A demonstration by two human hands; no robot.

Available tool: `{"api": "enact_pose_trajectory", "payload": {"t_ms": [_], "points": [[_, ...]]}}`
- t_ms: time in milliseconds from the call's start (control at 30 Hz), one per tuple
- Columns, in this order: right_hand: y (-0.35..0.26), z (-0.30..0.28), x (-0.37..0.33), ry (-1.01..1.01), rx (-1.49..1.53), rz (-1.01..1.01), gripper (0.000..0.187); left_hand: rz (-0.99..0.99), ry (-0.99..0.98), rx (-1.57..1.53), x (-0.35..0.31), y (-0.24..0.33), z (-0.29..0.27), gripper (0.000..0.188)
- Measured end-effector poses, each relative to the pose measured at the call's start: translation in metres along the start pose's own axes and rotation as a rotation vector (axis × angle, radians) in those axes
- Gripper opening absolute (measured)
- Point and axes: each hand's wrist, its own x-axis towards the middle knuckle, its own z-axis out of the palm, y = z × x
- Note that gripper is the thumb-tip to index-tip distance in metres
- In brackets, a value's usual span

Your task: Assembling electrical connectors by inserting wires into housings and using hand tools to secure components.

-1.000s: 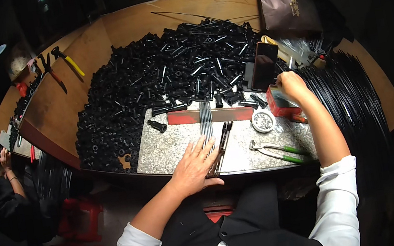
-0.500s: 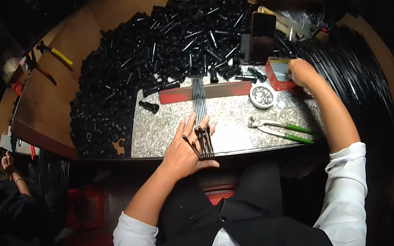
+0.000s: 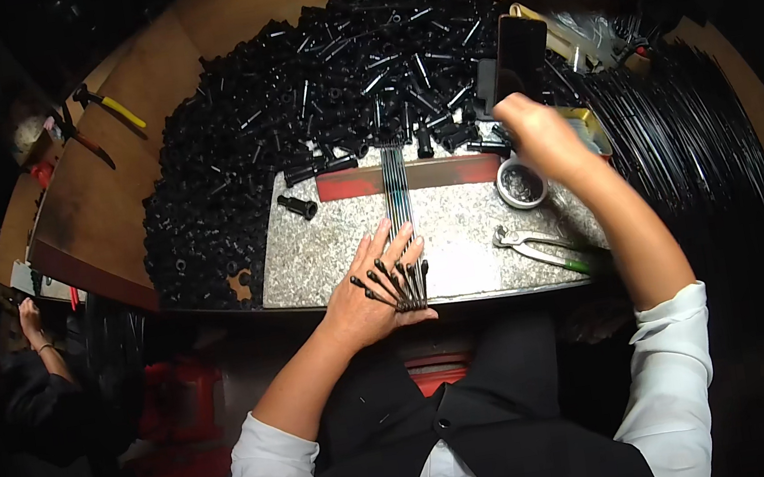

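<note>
My left hand (image 3: 361, 295) lies flat on the board's near edge, fingers stretched and spread. A row of thin dark rods (image 3: 397, 192) runs away from it over a red-and-brown bar (image 3: 465, 169). Several black knob-tipped ends (image 3: 386, 282) fan over the back of that hand. My right hand (image 3: 538, 134) is closed and raised over the right side of the board, between a phone and a small white cup (image 3: 522, 185) of small pieces. What its fingers hold, if anything, is hidden. Behind its wrist a small open box (image 3: 589, 126) is partly covered.
Green-handled pincers (image 3: 540, 248) lie on the speckled board (image 3: 307, 259). A large heap of black tubular parts (image 3: 284, 96) fills the table's back and left. The phone (image 3: 520, 53) leans there. Bundled black rods (image 3: 679, 128) lie right. Another person's hand (image 3: 31, 322) shows far left.
My right hand has moved left and away from the small box toward the phone and cup. My left hand stays on the rods; the knob-tipped ends over it have fanned wider.
</note>
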Motion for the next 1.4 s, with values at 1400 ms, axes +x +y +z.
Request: {"api": "enact_pose_trajectory", "payload": {"t_ms": [1400], "points": [[-0.017,0.069,0.032,-0.126,-0.026,-0.121,0.011,-0.017,-0.01,-0.078,0.004,0.001,-0.001,0.092]]}}
